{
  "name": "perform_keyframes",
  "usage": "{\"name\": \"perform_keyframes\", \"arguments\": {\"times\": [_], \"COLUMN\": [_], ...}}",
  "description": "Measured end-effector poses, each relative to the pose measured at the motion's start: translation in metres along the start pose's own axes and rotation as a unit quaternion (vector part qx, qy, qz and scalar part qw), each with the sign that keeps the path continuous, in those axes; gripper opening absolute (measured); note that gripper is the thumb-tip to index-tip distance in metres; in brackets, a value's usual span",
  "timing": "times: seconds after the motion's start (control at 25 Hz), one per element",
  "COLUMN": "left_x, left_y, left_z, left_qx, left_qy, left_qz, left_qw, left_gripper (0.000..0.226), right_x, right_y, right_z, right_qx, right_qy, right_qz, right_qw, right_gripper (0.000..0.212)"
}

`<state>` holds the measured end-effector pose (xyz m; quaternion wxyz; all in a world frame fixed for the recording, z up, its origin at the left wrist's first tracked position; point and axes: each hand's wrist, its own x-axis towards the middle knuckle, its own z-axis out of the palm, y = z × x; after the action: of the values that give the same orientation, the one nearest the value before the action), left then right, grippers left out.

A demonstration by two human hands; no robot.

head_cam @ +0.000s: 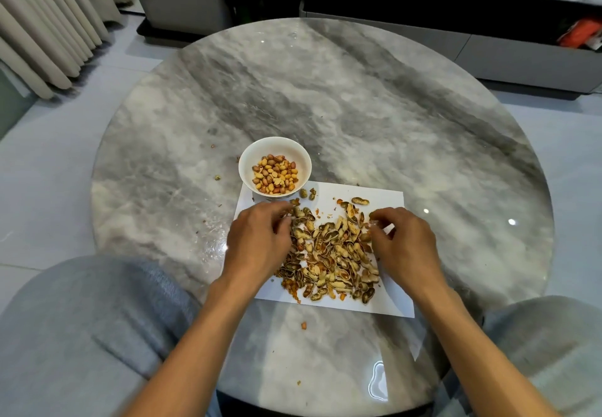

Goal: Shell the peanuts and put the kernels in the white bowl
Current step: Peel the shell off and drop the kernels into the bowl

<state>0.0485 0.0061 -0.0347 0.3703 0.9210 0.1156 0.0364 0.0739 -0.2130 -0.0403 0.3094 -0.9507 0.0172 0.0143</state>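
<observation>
Evidently sorting: left hand (260, 237) and right hand (402, 237), fingers curled at either side of the shell pile (332, 253) on paper (387, 201), grip unclear; kernels (275, 174) sit in white bowl (257, 152), just beyond, within reach.

Bare forearms without sleeves lead to the left hand (257, 237) and right hand (404, 240); grey trousers (97, 319) cover both knees.

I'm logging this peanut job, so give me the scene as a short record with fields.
surface: round marble table
bowl: white, holds kernels, on the paper's far left corner
paper: white sheet under the shells
shells: pile, mostly split open
left hand: fingers at the pile's left edge
right hand: fingers curled at the pile's right edge
</observation>
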Motion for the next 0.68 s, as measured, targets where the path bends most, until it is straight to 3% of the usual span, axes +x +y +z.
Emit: {"name": "perform_keyframes", "arguments": {"times": [0.12,0.28,0.48,0.6,0.68], "left_x": [0.005,0.004,0.008,0.007,0.005], "left_y": [0.003,-0.007,-0.008,-0.003,0.010], "left_z": [0.012,0.016,0.019,0.016,0.011], "left_qx": [0.083,0.072,0.032,-0.080,-0.218], "left_qy": [-0.042,-0.039,-0.012,0.025,0.029], "left_qz": [0.044,0.060,0.005,-0.026,-0.046], "left_qw": [0.995,0.995,0.999,0.996,0.974], "left_gripper": [0.032,0.030,0.022,0.017,0.019], "right_x": [0.027,0.060,0.066,0.053,0.036], "right_y": [-0.035,-0.074,-0.066,-0.057,-0.055], "right_z": [0.016,0.058,0.077,0.058,0.034], "right_qx": [0.002,-0.003,-0.061,0.093,0.296], "right_qy": [-0.022,-0.051,-0.052,-0.056,-0.103], "right_qz": [-0.049,-0.080,-0.078,-0.041,0.036], "right_qw": [0.999,0.995,0.994,0.993,0.949], "right_gripper": [0.025,0.021,0.013,0.009,0.011]}}
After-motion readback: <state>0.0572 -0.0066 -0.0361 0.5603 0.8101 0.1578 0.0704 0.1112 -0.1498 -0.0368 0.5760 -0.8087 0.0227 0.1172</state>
